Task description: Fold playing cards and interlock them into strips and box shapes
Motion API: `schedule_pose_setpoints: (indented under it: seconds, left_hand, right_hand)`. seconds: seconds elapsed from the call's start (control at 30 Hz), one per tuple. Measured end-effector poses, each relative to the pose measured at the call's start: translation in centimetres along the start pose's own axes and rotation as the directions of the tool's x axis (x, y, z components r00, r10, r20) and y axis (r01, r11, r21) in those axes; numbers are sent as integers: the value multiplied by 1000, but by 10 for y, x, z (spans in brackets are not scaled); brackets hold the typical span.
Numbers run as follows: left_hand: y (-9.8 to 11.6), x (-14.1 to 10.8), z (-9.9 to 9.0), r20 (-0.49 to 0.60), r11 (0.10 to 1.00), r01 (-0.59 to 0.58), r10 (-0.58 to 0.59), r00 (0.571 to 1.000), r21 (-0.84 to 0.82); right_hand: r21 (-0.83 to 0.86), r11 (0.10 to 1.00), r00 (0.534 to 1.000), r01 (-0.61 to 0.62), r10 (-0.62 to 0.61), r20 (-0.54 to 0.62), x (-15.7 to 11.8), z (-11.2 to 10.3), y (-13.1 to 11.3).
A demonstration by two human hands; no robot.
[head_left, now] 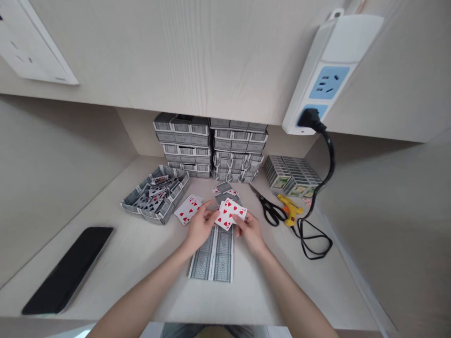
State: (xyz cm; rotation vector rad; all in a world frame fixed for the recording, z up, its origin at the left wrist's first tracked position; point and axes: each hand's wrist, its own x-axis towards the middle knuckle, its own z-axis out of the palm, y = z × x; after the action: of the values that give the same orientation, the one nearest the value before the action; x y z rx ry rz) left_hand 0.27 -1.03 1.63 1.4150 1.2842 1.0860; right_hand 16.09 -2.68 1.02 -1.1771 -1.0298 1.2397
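Several red heart playing cards (227, 213) are fanned between my two hands over the desk. My left hand (201, 224) pinches their left edge with the thumb on top. The right edge is held by my right hand (251, 228), its thumb over the faces. Below the cards lies a flat panel of joined grey-backed cards (213, 260). Loose face-up heart cards (188, 209) rest just left of my left hand. More cards (224, 188), some with grey backs up, lie behind the held ones.
A card-built tray (167, 217) holds loose cards at left. Card boxes (186, 139) are stacked behind, with card packs (294, 173) to their right. Black scissors (273, 211) and a yellow glue gun (291, 209) lie right; a black case (68, 270) lies left. A power strip (327, 70) hangs above.
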Motion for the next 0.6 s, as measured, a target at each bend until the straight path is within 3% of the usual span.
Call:
schedule_pose_setpoints:
  seconds: [0.07,0.17,0.47,0.6]
  left_hand:
    - [-1,5,-4,112,978,168,-154,982,-126]
    - [1,7,-6,203,942,273,-233,951,-197]
    - [4,7,-9,233,959,237,-198,952,-153]
    - [3,9,-12,259,940,278,-223,940,-196]
  right_hand:
    - [-7,1000,1000,-3,3,4,1,0,1]
    - [-24,1000,999,-7,8,33,1,-1,2]
    - [-124,992,987,2,18,159,-1,-2,4]
    - [-119,991,977,-66,89,195,0,-2,5]
